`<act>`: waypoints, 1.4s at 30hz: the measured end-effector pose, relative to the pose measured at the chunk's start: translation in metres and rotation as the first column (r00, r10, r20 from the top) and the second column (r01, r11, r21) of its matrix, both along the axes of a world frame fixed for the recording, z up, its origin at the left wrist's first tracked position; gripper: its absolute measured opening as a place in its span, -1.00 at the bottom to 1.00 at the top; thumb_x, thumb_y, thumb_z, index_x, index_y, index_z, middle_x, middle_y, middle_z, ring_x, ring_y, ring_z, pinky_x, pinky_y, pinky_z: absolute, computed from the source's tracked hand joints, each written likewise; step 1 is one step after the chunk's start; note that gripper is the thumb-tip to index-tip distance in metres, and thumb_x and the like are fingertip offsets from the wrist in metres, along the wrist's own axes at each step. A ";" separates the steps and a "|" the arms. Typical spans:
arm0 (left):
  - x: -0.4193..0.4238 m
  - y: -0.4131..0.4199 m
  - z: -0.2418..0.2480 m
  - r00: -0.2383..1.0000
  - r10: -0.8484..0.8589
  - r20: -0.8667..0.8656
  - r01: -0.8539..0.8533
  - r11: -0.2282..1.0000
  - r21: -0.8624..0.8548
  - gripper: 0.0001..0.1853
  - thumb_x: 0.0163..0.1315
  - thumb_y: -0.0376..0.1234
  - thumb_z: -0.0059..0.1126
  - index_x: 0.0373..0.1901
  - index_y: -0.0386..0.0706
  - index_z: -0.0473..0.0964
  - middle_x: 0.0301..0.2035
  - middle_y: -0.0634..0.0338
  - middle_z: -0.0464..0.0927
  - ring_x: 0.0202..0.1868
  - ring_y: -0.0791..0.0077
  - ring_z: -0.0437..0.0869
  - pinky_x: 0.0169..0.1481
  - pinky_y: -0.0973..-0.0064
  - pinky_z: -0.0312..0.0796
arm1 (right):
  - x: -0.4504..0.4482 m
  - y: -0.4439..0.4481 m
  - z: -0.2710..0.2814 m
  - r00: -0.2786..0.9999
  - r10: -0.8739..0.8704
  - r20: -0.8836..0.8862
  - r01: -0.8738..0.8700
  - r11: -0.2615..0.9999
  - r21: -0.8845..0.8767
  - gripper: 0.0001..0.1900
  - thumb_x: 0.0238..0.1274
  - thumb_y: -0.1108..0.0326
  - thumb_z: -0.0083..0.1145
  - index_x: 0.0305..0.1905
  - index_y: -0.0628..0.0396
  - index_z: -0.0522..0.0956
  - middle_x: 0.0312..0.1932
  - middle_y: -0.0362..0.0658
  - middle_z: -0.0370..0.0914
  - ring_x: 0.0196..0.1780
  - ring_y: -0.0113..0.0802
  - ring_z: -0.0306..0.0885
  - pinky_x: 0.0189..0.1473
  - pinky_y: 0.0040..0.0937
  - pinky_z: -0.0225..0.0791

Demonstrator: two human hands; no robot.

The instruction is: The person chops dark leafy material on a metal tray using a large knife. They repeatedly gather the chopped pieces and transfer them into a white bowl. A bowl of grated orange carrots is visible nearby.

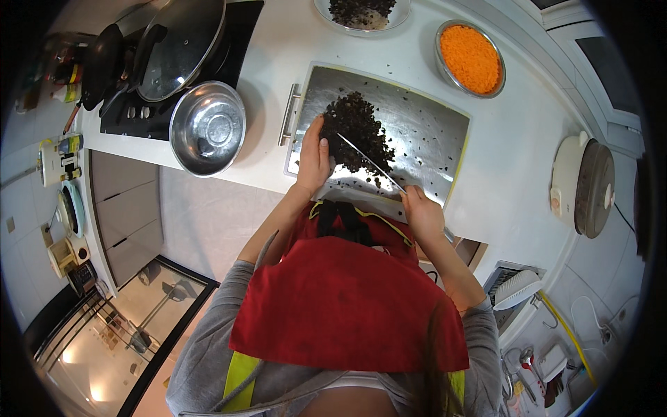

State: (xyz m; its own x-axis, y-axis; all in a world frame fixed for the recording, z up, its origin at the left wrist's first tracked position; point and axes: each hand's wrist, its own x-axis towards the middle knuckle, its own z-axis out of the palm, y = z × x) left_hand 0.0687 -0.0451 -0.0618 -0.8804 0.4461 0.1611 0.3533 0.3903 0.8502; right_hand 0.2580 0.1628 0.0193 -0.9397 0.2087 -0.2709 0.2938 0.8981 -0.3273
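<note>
A heap of finely chopped dark food (352, 130), perhaps wood ear fungus, lies on a steel cutting board (417, 125) with a bar handle at its left end. My left hand (315, 156) rests upright along the heap's left side, thumb apart from the fingers, grasping nothing. In my right hand (423, 211) is the handle of a kitchen knife (371, 162). Its blade, seen almost edge-on, slants up and left across the heap's lower part. Loose dark bits are scattered over the board's right half.
An empty steel bowl (208, 130) stands left of the board, by the cooktop (151, 117) with a lidded pan (180, 49). Behind are a glass bowl (398, 23) of dark chopped food and a steel bowl of chopped orange food (470, 60). An electric cooker (568, 177) stands right.
</note>
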 end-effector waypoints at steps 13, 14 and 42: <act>-0.001 0.000 0.001 1.000 0.000 -0.011 0.000 1.000 0.019 -0.51 0.52 -0.32 -0.34 0.39 -0.37 0.20 0.35 -0.20 0.27 0.39 -0.11 0.28 0.51 0.20 0.09 | 0.008 -0.005 -0.002 0.999 0.027 0.030 -0.029 0.999 0.046 -0.85 0.41 0.19 0.04 -0.13 -0.01 0.46 -0.22 -0.13 0.59 -0.41 -0.05 0.63 -0.42 -0.10 0.50; 0.000 -0.001 0.002 1.000 0.001 -0.011 0.000 1.000 0.027 -0.51 0.53 -0.32 -0.34 0.39 -0.37 0.20 0.35 -0.20 0.27 0.40 -0.11 0.28 0.51 0.20 0.09 | 0.010 -0.005 -0.002 1.000 0.026 -0.012 -0.026 0.999 0.034 -0.86 0.40 0.19 0.05 -0.14 -0.01 0.47 -0.22 -0.14 0.59 -0.41 -0.06 0.63 -0.42 -0.12 0.51; -0.008 -0.001 -0.003 0.979 0.088 0.186 -0.131 0.964 0.230 -0.40 0.59 -0.08 -0.42 0.34 -0.40 0.27 0.36 -0.14 0.29 0.45 0.06 0.25 0.54 0.23 0.04 | -0.055 0.033 -0.002 0.941 0.277 -0.192 -0.261 0.960 0.105 -0.83 0.35 0.18 0.14 -0.19 0.03 0.49 -0.32 -0.19 0.57 -0.46 -0.15 0.60 -0.46 -0.22 0.48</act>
State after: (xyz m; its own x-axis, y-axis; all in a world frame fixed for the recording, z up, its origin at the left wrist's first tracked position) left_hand 0.0604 -0.0466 -0.0644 -0.9454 0.3123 0.0926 0.1592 0.1952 0.9678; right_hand 0.2031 0.1956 0.0174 -0.9970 -0.0470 -0.0620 -0.0277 0.9592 -0.2814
